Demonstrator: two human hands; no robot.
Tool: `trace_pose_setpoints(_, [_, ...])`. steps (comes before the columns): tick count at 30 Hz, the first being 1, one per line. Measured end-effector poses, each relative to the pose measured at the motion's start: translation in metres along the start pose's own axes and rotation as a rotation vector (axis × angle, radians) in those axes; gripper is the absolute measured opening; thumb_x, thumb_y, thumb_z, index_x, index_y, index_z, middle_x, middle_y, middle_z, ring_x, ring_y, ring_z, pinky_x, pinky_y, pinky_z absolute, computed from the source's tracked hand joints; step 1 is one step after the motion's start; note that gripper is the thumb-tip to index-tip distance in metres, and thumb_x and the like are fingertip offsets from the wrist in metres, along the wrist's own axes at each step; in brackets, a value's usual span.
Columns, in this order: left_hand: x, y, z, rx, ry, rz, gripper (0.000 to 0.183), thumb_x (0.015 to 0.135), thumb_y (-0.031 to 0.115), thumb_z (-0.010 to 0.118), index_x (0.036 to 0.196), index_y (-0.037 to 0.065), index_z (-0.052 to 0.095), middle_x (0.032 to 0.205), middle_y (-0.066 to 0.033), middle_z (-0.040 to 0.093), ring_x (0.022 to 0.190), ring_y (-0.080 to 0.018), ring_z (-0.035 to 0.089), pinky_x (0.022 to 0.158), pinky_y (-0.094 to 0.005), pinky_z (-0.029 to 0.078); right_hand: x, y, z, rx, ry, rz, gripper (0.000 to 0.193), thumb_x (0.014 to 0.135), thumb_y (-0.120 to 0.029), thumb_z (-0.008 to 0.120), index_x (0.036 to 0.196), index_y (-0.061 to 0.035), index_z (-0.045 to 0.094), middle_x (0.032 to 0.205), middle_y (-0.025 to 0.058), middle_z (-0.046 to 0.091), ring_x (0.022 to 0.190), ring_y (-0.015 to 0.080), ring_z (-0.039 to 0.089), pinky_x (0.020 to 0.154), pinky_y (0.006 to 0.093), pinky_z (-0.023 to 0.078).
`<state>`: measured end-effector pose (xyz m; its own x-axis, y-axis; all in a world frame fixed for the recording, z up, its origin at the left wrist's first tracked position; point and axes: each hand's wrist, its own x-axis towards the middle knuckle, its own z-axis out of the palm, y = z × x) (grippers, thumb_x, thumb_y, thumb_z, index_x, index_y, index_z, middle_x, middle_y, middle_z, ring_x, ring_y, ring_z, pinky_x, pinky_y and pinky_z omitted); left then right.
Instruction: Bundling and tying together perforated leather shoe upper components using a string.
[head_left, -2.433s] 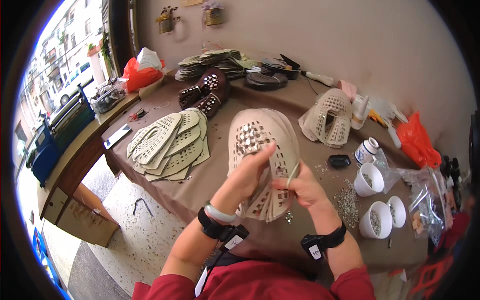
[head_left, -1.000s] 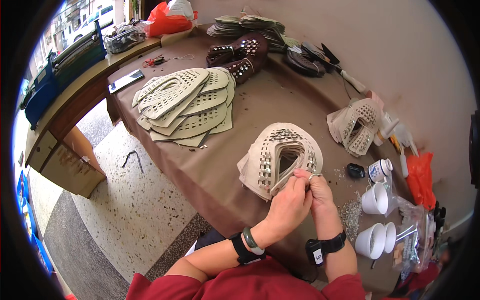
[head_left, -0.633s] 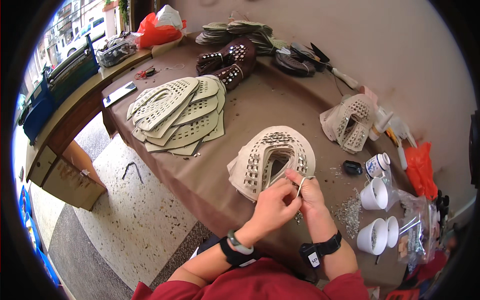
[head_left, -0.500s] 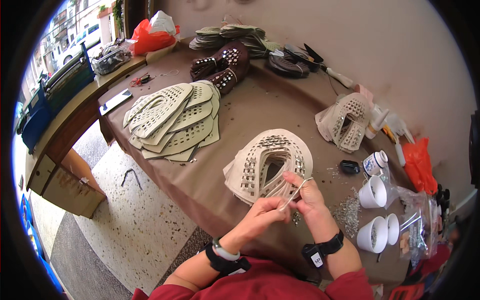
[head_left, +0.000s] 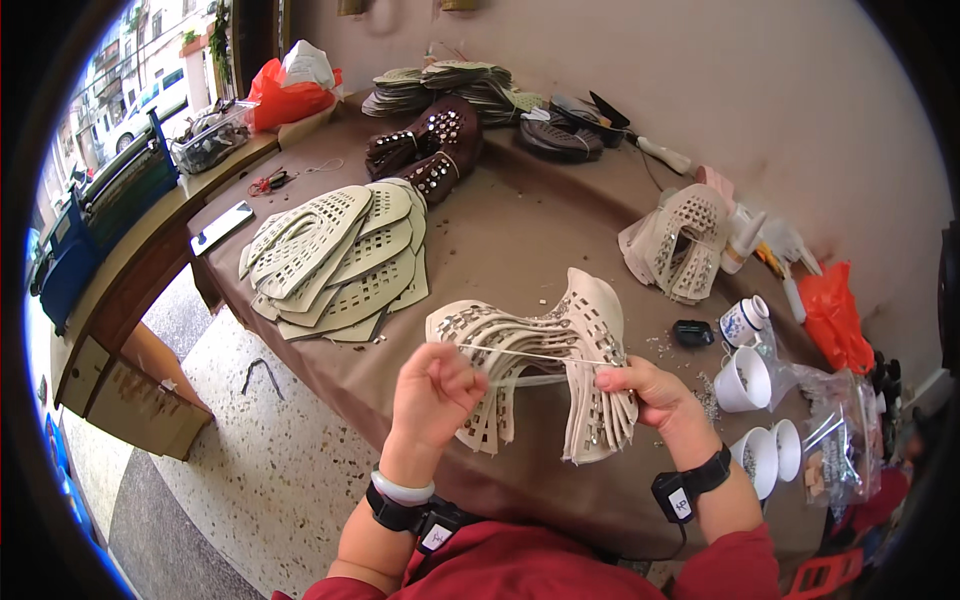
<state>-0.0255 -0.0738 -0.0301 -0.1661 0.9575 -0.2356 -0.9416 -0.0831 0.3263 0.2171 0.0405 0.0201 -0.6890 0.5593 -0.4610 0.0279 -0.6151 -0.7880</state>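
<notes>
My left grip [head_left: 437, 395] was closed, fingers curled on a pale elastic band [head_left: 522, 353], which ran taut across the front of the cream bundle [head_left: 592, 318] towards my right thumb. A second strand below it was blurred. My right grip [head_left: 655, 390] was clamped on the bundle's right leg, thumb on the near face.

Position of bundle: between my two hands, above the near part of the brown-covered desk [head_left: 500, 235], bent into an arch with both legs pointing down towards me. Its layers were punched with rows of slots and carried shiny studs. Contact between its lower ends and the desk: could not tell.

Surroundings: to the left lay a fanned pile of pale slotted pieces [head_left: 345, 265], a phone [head_left: 222, 228] just beyond it. A dark brown studded bundle [head_left: 440, 145] lay behind that pile. To the right stood a second cream bundle [head_left: 690, 240]; nearer me were a black case [head_left: 692, 333], a blue-and-white jar [head_left: 741, 323] and white cups [head_left: 743, 382].
</notes>
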Motion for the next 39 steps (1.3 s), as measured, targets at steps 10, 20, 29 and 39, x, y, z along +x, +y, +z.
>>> trace_pose_setpoints(10, [0.014, -0.029, 0.066, 1.26, -0.534, 1.02, 0.045, 0.079, -0.016, 0.049, 0.119, 0.001, 0.061, 0.138, -0.0189, 0.049, 0.131, -0.0282, 0.045, 0.104, -0.038, 0.043, -0.007, 0.01, 0.042, -0.496, 0.088, -0.149, 0.043, 0.07, -0.009, 0.077, 0.11, -0.0009, 0.061, 0.094, 0.0048, 0.067, 0.083, 0.014, 0.064, 0.074, 0.0283, 0.052])
trace_pose_setpoints(20, [-0.011, -0.017, 0.096, 1.035, -1.305, 0.507, 0.048, 0.075, 0.016, 0.077, 0.119, 0.005, 0.063, 0.129, -0.0153, 0.058, 0.117, -0.0323, 0.057, 0.092, -0.0379, 0.051, -0.022, 0.008, 0.008, -0.167, 0.055, -0.137, 0.043, 0.073, -0.008, 0.074, 0.113, 0.0006, 0.059, 0.102, 0.0085, 0.066, 0.092, 0.0161, 0.064, 0.08, 0.0311, 0.053])
trace_pose_setpoints(29, [0.002, 0.007, 0.106, 1.202, -0.936, 0.174, 0.048, 0.079, 0.014, 0.075, 0.122, -0.002, 0.06, 0.137, -0.0138, 0.052, 0.128, -0.0246, 0.047, 0.102, -0.0369, 0.042, -0.007, 0.029, -0.003, -0.257, -0.047, -0.194, 0.048, 0.071, -0.008, 0.077, 0.114, 0.0026, 0.06, 0.1, 0.0103, 0.068, 0.087, 0.0172, 0.066, 0.08, 0.0314, 0.054])
trace_pose_setpoints(39, [0.079, 0.03, 0.131, 1.748, -0.719, 0.684, 0.042, 0.085, 0.014, 0.069, 0.119, -0.007, 0.057, 0.13, -0.0232, 0.054, 0.122, -0.0226, 0.053, 0.093, -0.0324, 0.048, -0.053, 0.038, 0.061, -0.994, 0.185, -0.473, 0.057, 0.066, -0.022, 0.075, 0.117, -0.0017, 0.057, 0.091, 0.0158, 0.069, 0.083, 0.0248, 0.069, 0.078, 0.034, 0.052])
